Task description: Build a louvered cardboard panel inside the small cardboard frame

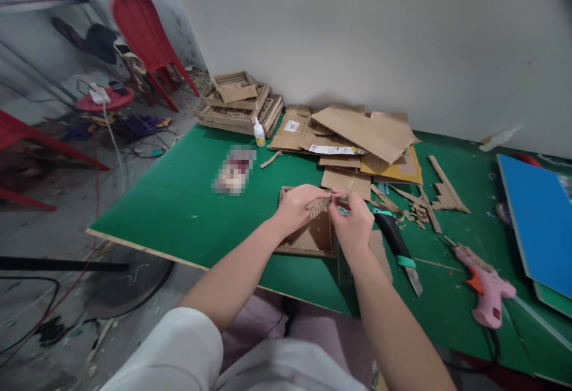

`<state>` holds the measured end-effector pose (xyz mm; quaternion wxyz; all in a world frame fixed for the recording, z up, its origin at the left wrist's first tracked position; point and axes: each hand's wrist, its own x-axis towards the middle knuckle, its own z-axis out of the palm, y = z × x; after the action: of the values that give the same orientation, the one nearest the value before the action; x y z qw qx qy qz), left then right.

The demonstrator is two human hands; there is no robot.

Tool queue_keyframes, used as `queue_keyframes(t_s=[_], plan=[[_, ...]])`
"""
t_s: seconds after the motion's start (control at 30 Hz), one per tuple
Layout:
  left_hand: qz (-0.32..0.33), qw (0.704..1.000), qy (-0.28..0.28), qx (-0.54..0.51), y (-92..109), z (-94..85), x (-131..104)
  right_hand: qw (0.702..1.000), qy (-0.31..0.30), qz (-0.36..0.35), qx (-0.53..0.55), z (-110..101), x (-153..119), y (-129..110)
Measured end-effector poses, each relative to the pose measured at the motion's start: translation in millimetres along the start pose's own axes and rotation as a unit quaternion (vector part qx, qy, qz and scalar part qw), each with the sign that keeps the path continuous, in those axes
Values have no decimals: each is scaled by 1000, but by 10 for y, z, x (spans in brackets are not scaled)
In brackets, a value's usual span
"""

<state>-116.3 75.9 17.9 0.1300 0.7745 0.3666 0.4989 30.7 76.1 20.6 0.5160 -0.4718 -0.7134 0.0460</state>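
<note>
As the head view shows, the left hand (298, 209) and right hand (355, 222) pinch a corrugated strip (319, 208) above the shallow cardboard tray (315, 236); its long axis runs left to right, its visible length nearer the left hand.

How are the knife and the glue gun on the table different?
Colour: the knife has a black and teal handle, while the glue gun is pink with an orange trigger.
Tip: the knife ends in a flat metal blade, the glue gun in a thin nozzle.
Direction: the knife's blade points toward the person, the glue gun's nozzle away.
Both lie on the green table.
</note>
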Motion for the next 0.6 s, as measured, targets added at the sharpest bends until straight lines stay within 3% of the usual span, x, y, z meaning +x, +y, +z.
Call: queue_keyframes(t_s=[0.3, 0.4, 0.6], plan=[[-41, 999, -1, -12, 27, -21, -8, 997, -20, 33, 65, -20, 22, -22], [-12, 1000, 2, 4, 10, -19, -3, 998, -35, -1, 45, -31, 31, -4], [68, 996, 9, 52, -15, 16, 18, 999, 4, -28, -20, -17, 12, -26]])
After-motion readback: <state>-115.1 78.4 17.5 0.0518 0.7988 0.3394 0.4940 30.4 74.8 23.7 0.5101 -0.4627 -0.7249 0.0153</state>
